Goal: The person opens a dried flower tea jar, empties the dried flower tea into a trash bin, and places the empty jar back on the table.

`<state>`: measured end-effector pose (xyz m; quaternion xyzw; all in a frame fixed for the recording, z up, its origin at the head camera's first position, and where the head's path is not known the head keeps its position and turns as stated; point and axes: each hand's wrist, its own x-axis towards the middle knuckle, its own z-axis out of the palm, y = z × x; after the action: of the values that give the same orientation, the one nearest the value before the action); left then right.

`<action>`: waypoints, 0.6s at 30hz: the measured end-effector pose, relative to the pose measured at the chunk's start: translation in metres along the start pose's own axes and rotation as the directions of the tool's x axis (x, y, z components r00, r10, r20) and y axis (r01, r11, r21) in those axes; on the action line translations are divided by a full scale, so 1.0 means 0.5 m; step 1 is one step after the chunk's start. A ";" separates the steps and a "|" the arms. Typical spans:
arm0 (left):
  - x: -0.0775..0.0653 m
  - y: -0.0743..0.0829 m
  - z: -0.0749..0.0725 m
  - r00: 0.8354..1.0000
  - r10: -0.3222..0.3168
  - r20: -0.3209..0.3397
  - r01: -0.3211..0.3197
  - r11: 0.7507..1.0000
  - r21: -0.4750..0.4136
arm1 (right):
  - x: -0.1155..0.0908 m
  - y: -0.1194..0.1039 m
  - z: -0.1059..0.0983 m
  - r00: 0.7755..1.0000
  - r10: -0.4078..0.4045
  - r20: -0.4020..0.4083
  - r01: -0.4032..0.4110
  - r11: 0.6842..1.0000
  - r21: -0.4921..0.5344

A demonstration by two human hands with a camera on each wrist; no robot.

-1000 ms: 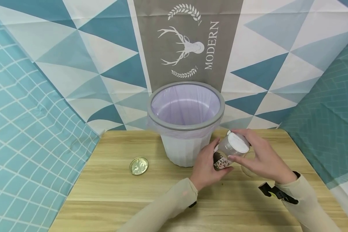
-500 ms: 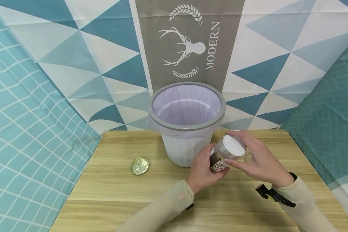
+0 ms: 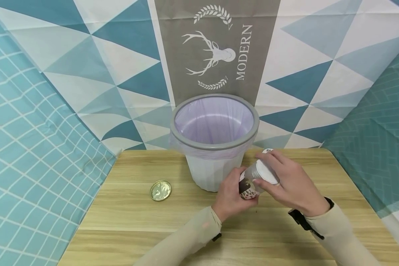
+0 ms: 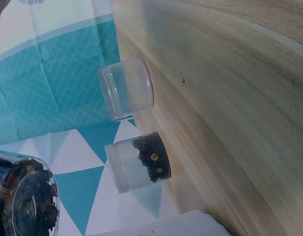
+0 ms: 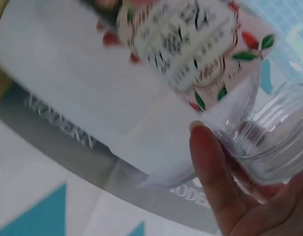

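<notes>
A clear plastic jar (image 3: pixel 252 181) with dark dried contents and a flower-and-leaf label (image 5: pixel 195 54) is held tilted in front of the bin. My left hand (image 3: pixel 231 195) grips its lower body. My right hand (image 3: pixel 292 181) is curled about the upper end, thumb on the near side and fingers over the far side of the white top (image 3: pixel 267 171). In the right wrist view the right thumb (image 5: pixel 210 162) lies by the clear threaded neck (image 5: pixel 284 135). The left wrist view catches the jar's base (image 4: pixel 31 199). A round gold lid (image 3: pixel 160 190) lies on the table to the left.
A white bin (image 3: pixel 203 171) with a grey rim and purple liner stands at the back of the wooden table (image 3: pixel 129 214). Two more clear jars appear in the left wrist view: an empty-looking one (image 4: pixel 126 88) and one partly filled with dark material (image 4: pixel 141 162). Patterned cloth surrounds the table.
The jar has shifted slightly left and tilted more in my hands. My right hand has moved left and closed further over the white top. The gold lid has stayed in place.
</notes>
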<state>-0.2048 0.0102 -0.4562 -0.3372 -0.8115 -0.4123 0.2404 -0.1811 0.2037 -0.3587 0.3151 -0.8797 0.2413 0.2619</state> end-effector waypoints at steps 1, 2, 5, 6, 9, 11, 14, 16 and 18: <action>-0.001 0.001 0.000 1.000 -0.002 0.003 0.002 1.000 0.004 | 0.003 -0.003 0.002 1.000 -0.010 -0.007 0.009 0.999 -0.044; -0.002 0.001 -0.001 1.000 -0.004 0.003 0.004 1.000 0.010 | 0.005 -0.006 0.004 1.000 -0.017 -0.013 0.016 0.997 -0.082; -0.003 0.001 -0.003 1.000 -0.004 0.004 0.004 1.000 0.027 | 0.011 -0.010 0.010 0.999 -0.034 -0.031 0.030 0.991 -0.133; -0.003 0.001 -0.005 1.000 0.000 0.009 0.000 0.999 0.033 | 0.013 -0.010 0.011 0.998 -0.040 -0.042 0.035 0.990 -0.134; -0.003 0.002 -0.014 0.999 0.026 0.032 -0.028 0.998 0.049 | 0.016 -0.006 0.016 0.994 -0.072 -0.084 0.062 0.992 -0.112; 0.000 0.002 -0.023 0.997 0.050 0.058 -0.053 0.997 0.049 | 0.017 -0.004 0.019 0.988 -0.100 -0.116 0.090 0.992 -0.094; 0.005 0.002 -0.037 0.991 0.087 0.101 -0.092 0.995 0.043 | 0.018 0.000 0.021 0.974 -0.160 -0.160 0.147 0.985 -0.089; 0.008 0.004 -0.047 0.983 0.089 0.158 -0.089 0.996 -0.007 | 0.019 0.001 0.022 0.960 -0.218 -0.178 0.203 0.974 -0.097; 0.008 0.005 -0.055 0.974 0.084 0.210 -0.073 0.995 -0.064 | 0.020 0.002 0.022 0.944 -0.273 -0.187 0.257 0.961 -0.106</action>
<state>-0.2025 -0.0102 -0.4372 -0.4177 -0.8067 -0.3867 0.1590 -0.1918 0.1935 -0.3611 0.3939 -0.8075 0.1990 0.3913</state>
